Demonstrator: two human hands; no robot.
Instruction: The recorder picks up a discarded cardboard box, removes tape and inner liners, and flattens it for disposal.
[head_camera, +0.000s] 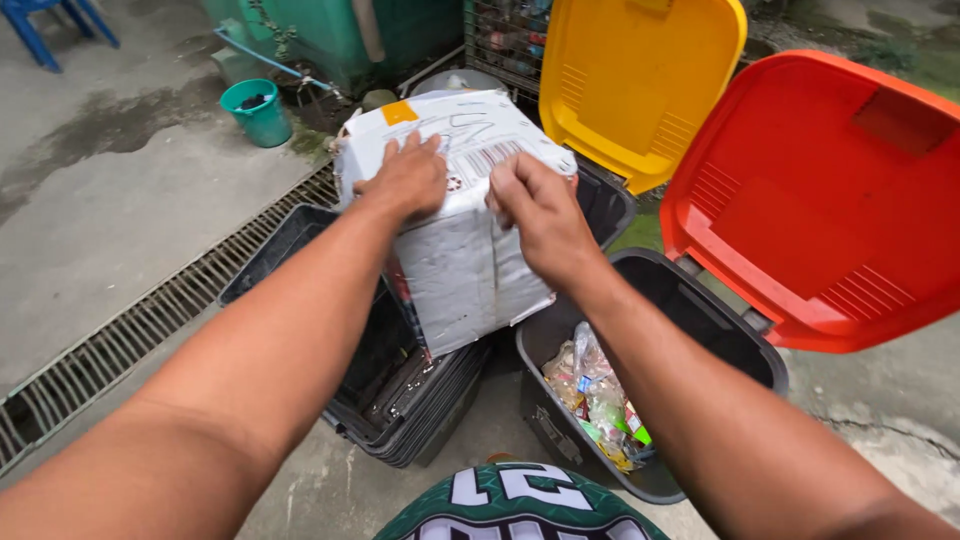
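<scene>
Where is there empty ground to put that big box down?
Both hands, left and right, grip the taped box. Bare concrete lies left of the drain grate, short of the teal bucket. It is crowded ahead: stacked black crates and the litter-filled bin with the red lid.

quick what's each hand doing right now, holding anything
Left hand: fingers spread flat on top of the white box, gripping it.
Right hand: closed, pinching the box's top edge.
</scene>
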